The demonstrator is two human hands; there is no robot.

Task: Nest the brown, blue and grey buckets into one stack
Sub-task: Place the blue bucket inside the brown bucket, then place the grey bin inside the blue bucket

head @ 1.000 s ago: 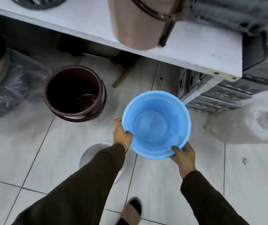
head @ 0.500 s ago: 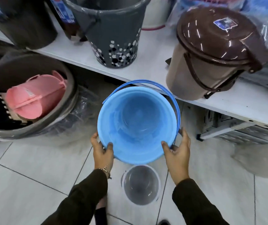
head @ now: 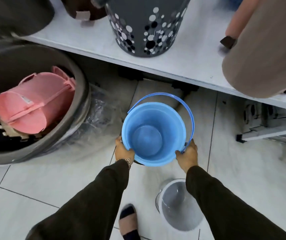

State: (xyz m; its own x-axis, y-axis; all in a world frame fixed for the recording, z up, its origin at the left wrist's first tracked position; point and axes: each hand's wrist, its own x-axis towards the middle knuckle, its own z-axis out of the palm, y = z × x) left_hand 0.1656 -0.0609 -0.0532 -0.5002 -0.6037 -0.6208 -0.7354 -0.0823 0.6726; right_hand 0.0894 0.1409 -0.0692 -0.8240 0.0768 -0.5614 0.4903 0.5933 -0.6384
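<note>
Head view: hands [head: 124, 151] gripping blue bucket [head: 154, 134]

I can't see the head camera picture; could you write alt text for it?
Seen from above, a person's left hand and right hand grip the rim of an empty blue bucket over a tiled floor. A grey bucket stands on the floor near their foot, and a white shelf of bins runs above.

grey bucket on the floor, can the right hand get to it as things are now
Probably not right away. The right hand grips the blue bucket rim together with the left hand, so it is occupied. The grey bucket stands open under the right forearm, nothing covering it, so once freed the way looks clear.
</note>
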